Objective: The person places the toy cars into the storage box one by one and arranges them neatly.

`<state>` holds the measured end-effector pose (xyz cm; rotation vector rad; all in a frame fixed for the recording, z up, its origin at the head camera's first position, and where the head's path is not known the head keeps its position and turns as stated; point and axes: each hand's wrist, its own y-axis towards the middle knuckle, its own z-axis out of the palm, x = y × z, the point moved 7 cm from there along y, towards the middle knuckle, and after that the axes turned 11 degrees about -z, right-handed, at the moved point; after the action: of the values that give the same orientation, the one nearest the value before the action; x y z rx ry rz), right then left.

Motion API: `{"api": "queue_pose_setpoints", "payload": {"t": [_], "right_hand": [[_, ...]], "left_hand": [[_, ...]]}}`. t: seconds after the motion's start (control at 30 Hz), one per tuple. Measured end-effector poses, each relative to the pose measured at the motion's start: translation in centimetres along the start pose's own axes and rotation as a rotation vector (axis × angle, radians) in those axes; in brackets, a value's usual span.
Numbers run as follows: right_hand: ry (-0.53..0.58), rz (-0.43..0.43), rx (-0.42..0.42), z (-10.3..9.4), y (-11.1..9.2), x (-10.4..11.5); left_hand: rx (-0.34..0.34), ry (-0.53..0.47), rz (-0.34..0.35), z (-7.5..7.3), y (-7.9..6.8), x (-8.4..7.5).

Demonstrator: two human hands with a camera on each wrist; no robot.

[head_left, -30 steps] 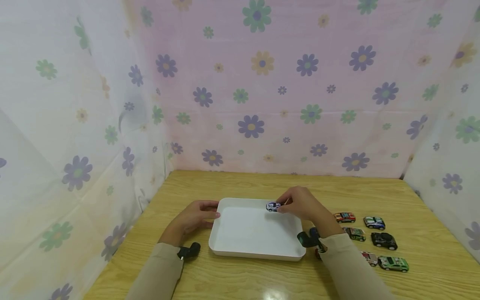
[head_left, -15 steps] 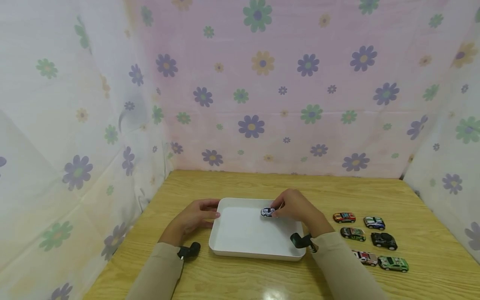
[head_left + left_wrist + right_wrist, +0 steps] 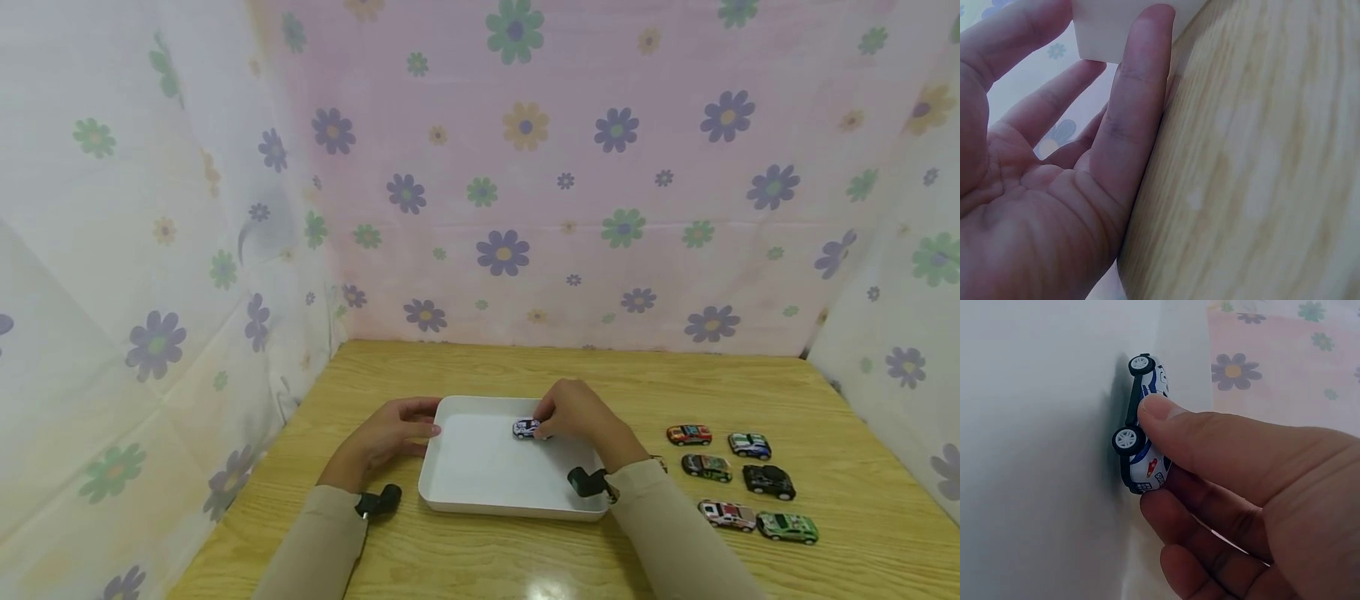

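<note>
Between thumb and fingers my right hand (image 3: 581,417) pinches a small white toy car (image 3: 525,428) with blue and black markings. It is low over the right-hand half of the white tray (image 3: 480,507). The right wrist view shows the toy car (image 3: 1147,437) with its wheels close to the tray floor; whether they touch it I cannot tell. My left hand (image 3: 386,437) lies at the tray's left side, its fingertips touching the wall. From the left wrist, the left hand (image 3: 1066,150) has its fingers extended towards the tray's side (image 3: 1104,31).
Right of the tray, several toy cars stand on the wooden table (image 3: 450,567): a red one (image 3: 689,435), a black one (image 3: 768,482) and a green one (image 3: 787,527) among them. Another is partly hidden behind the right wrist. Flowered cloth (image 3: 450,167) hangs around the table.
My right hand has moved left and slightly nearer with the white toy car, lower over the tray. The left hand and the tray have stayed put.
</note>
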<state>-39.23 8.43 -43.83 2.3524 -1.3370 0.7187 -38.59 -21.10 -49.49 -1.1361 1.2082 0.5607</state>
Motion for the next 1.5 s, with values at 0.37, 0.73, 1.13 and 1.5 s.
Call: {"api": "queue_pose_setpoints", "payload": {"t": [0.37, 0.73, 1.13, 1.5], "right_hand": [[-0.028, 0.005, 0.027, 0.8, 0.4, 0.5], [-0.072, 0.003, 0.027, 1.8, 1.2, 1.2], [-0.143, -0.019, 0.033, 2.6, 2.1, 3.1], [-0.131, -0.01, 0.034, 3.5, 3.1, 4.2]], "left_hand": [[-0.009, 0.018, -0.003, 0.0, -0.1, 0.0], [-0.028, 0.007, -0.006, -0.1, -0.1, -0.1], [-0.039, 0.007, -0.008, 0.0, -0.3, -0.2], [-0.044, 0.003, -0.016, -0.1, 0.1, 0.0]]}}
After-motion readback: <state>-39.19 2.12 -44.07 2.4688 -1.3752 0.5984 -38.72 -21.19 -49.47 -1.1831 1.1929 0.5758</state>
